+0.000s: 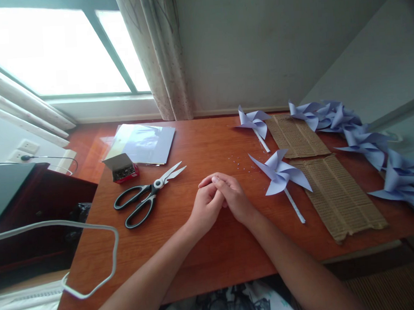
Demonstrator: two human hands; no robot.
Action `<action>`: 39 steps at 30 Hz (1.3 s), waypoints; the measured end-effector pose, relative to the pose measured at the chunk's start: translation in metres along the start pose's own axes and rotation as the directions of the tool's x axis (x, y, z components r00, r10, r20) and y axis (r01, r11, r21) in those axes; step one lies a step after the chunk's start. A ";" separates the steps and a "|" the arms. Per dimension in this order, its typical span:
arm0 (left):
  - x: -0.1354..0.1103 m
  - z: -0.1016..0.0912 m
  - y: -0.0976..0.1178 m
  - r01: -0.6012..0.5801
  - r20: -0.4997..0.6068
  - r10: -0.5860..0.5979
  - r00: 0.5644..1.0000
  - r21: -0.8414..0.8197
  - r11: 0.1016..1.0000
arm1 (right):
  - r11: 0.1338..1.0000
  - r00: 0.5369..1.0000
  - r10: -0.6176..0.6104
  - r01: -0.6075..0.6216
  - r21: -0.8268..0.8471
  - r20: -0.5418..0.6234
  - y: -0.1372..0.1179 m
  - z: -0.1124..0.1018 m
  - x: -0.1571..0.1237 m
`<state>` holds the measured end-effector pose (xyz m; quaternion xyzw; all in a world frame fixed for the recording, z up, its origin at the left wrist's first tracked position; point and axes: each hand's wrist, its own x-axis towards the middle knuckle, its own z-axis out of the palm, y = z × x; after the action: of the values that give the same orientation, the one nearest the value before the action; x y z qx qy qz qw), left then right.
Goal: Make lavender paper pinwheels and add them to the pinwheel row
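Note:
My left hand (206, 205) and my right hand (238, 197) are clasped together above the front middle of the table. Their fingers are closed around each other, and no object shows between them. Just right of my right hand lies a white paper pinwheel (278, 173) on a rolled paper stick. A second paper pinwheel (253, 120) lies farther back. Black-handled scissors (155, 185) rest to the left of my left hand, blades parted. Behind the scissors stands a small red box (125, 171) with its flap up and small dark pieces inside.
Two corrugated cardboard pieces (339, 196) lie on the right of the wooden table (206, 141). Several more paper pinwheels (364, 143) are heaped along the right edge. Paper sheets (146, 142) lie at the back left. A white cable (115, 254) loops over the left edge.

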<state>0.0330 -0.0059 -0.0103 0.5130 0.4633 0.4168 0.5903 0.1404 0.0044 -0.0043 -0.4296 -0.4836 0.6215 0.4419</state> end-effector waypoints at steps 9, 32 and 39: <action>0.001 0.002 0.000 0.000 0.006 0.000 1.000 -0.017 1.000 | 1.000 1.000 0.002 -0.002 0.004 0.000 0.001 0.000 0.000; 0.000 0.000 0.000 0.006 0.003 -0.006 1.000 -0.016 1.000 | 1.000 1.000 0.023 -0.023 -0.008 0.002 -0.002 0.000 0.000; 0.001 0.001 0.000 0.010 0.005 -0.009 1.000 -0.005 1.000 | 1.000 1.000 0.023 -0.023 -0.001 0.005 0.000 -0.001 0.000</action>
<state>0.0338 -0.0050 -0.0105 0.5103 0.4634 0.4140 0.5945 0.1413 0.0042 -0.0040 -0.4336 -0.4802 0.6275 0.4332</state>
